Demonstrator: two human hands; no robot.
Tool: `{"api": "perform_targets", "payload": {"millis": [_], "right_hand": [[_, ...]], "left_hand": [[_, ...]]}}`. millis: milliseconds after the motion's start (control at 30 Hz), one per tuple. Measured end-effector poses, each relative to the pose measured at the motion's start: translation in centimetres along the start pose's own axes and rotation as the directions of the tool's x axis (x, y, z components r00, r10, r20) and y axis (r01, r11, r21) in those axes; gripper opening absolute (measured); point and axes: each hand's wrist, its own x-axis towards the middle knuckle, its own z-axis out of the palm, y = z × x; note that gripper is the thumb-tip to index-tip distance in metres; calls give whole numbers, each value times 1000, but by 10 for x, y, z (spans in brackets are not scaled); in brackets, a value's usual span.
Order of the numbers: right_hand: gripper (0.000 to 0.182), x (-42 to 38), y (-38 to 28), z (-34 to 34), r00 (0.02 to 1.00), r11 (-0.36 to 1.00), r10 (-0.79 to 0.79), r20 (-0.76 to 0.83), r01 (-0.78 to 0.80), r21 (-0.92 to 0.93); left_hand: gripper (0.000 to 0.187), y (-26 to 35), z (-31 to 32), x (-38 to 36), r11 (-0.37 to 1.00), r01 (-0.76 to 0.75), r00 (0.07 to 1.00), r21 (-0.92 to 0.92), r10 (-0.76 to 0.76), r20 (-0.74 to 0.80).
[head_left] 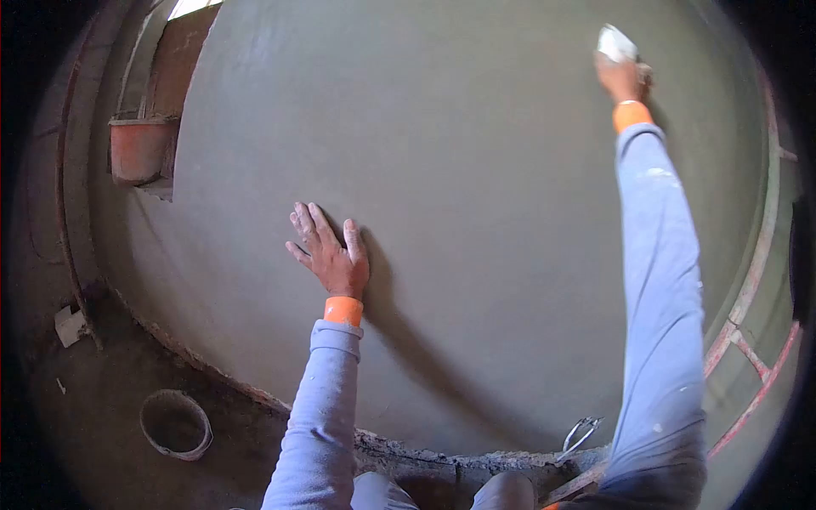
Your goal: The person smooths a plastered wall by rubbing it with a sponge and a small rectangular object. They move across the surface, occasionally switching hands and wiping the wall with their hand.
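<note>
My left hand (333, 259) lies with spread fingers against a smooth grey plastered wall (484, 212), and nothing is in it. High on the right, my right hand (622, 78) is closed on a small white piece (616, 44) held at the wall surface. The white piece is bright and partly covered by the hand, so its exact kind cannot be made out. Both arms wear light blue-grey sleeves with orange cuffs at the wrists, and white specks mark the right sleeve.
A reddish bucket (143, 151) stands in the wall opening at upper left. On the dark floor sits a round bucket (176, 423), with a white scrap (70, 326) farther left. A shiny metal loop (580, 435) rests near the wall's rough bottom edge. Red-white scaffold bars (748, 285) rise at right.
</note>
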Motion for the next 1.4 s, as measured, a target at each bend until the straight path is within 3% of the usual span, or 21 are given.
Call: {"api": "perform_targets", "payload": {"millis": [33,100,200,233,333,400,433,467,500,600,700,767,833,933,1000,1100,1167,1233,1333,1367,1400], "right_hand": [[67,-32,-68,-25,998,994,59,11,-58,-97],[56,-75,-160,-31,973,960,-229,30,220,175],[47,-157,-255,-27,854,833,-518,48,492,252],[46,-165,-262,-40,736,721,-671,91,619,312],[41,-139,-194,-69,697,710,-700,156,703,49],[43,-81,-72,-65,919,952,-289,268,247,178],[45,-53,-12,-64,952,977,-58,301,-7,213],[55,-30,64,-49,994,975,25,108,-1,-223],[68,-20,105,-53,989,954,144,39,-128,-271],[77,-20,77,-24,958,941,285,17,-277,-193],[55,-91,-84,-41,945,948,-317,-85,315,-33],[48,-135,-136,-52,886,882,-455,-91,462,95],[49,-137,-100,-53,847,844,-517,-123,528,91],[54,-86,47,-66,994,991,-89,60,95,-93],[57,-61,107,-91,984,944,120,130,-73,-321],[61,-45,98,-52,954,951,289,77,-277,-133],[61,-78,12,-61,1000,991,5,-29,-8,-136],[60,-114,-34,-73,973,972,-229,38,231,-44],[55,-133,47,-91,963,963,-268,20,269,-19],[52,-131,93,-100,982,982,-182,-52,179,-60],[53,-122,141,-112,995,980,20,95,-1,-197]], "left_hand": [[64,0,2,-1,1000,9,1000,-5,-9,-4],[64,-2,6,-1,1000,6,1000,-6,-6,-7],[62,0,4,-3,1000,-1,1000,-9,1,-8],[62,-1,5,-2,1000,0,1000,-14,0,-11],[63,2,6,-2,999,5,1000,-32,-5,-3],[63,-1,4,-2,999,11,1000,-36,-11,-7],[62,0,6,-2,1000,9,1000,-30,-10,-20],[61,0,6,-1,1000,7,999,-25,-8,-33],[61,0,7,-1,1000,9,999,-23,-10,-36],[61,0,6,-3,1000,12,1000,-13,-12,-25],[63,0,7,-1,1000,10,1000,-20,-11,-17],[63,0,6,-1,1000,-1,1000,-28,0,-22],[62,3,5,-3,999,-4,1000,-35,3,-20],[62,0,5,-2,1000,-3,1000,-23,2,-20],[62,2,5,-2,1000,13,1000,-24,-13,-18],[62,-1,6,-2,1000,5,1000,-13,-5,-23],[61,-5,8,-2,1000,-6,999,3,6,-44],[61,0,11,-4,1000,-7,999,0,7,-45],[60,2,7,-3,1000,12,999,-4,-12,-38],[60,2,6,-4,1000,13,999,-5,-13,-36],[60,2,6,-4,1000,16,999,-6,-16,-35]]}}
